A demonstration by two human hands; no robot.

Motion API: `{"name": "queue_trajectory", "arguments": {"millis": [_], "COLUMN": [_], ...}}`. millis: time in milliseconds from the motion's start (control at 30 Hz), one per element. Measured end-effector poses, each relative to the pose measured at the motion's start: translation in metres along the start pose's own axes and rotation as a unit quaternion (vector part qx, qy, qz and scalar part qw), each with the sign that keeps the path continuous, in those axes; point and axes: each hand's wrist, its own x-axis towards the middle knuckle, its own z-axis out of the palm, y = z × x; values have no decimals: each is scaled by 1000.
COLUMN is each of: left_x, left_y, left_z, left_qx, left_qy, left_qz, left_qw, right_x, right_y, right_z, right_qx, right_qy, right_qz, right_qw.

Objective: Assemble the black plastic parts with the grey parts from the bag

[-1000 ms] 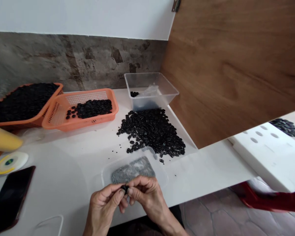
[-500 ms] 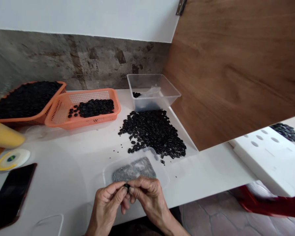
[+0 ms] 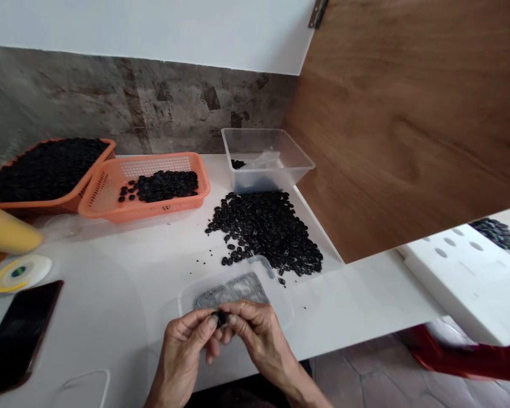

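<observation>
Small black plastic piece (image 3: 219, 318) sits pinched between the fingertips of both our hands, low in the view and just above the near edge of the white counter (image 3: 123, 283). Our left hand (image 3: 186, 345) comes at it from the left, thumb and forefinger closed on its left side; our right hand (image 3: 255, 334) meets it from the right, its fingers curled over and closed on the other side, so each grip is shut down to the width of the piece and neither hand is nearer than the other. The piece is too small for us to tell its long axis, though it looks to lie roughly across, from one grip to the other. Just beyond our fingers, touching or nearly so in the view, lies a shallow clear plastic lid-like tray (image 3: 276, 300) with a grey patterned pad (image 3: 238, 289) inside it. Further off and a little to the right spreads a loose heap of black plastic pieces (image 3: 267, 229) on the counter, and behind that stands a clear plastic tub (image 3: 297, 161) holding a few more. To the left of the tub rest two orange mesh baskets, the nearer one (image 3: 110, 192) partly filled and the farther one (image 3: 106, 150) piled high. At the far left lie a dark phone (image 3: 17, 334) and a yellow bottle (image 3: 8, 232).
</observation>
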Motion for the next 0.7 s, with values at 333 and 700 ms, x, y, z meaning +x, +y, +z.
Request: {"name": "queue_trajectory", "arguments": {"millis": [333,700], "left_x": [-6,-11], "left_y": [4,4], "left_z": [1,-6], "left_qx": [-31,59], "left_qy": [-14,-108], "left_qz": [-51,-9], "left_qw": [998,992], "right_x": [4,2], "right_y": [0,16], "right_z": [-7,9], "right_qx": [94,314], "right_qy": [0,-48], "right_qz": [72,149], "right_qw": [993,937]}}
